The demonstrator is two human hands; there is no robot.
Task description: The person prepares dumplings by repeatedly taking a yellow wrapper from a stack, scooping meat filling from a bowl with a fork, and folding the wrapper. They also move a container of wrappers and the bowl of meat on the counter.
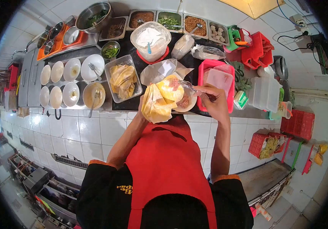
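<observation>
Your red apron (166,160) is closest; past it, your left grip (142,111), mostly hidden, holds yellow wrappers (156,105) by the front edge of the counter (125,105), while your right grip (214,100) pinches a metal utensil (187,85) at pink filling (174,83) on the topmost one.

Left hand (141,112): yellow wrappers (157,105), held. Right hand (214,101): metal utensil (188,84), held, its end at pinkish filling (174,83) on them. Bowl (193,101), just beside. Clear tray (138,91), more wrappers (122,81) inside. Pink basket (200,74).
</observation>
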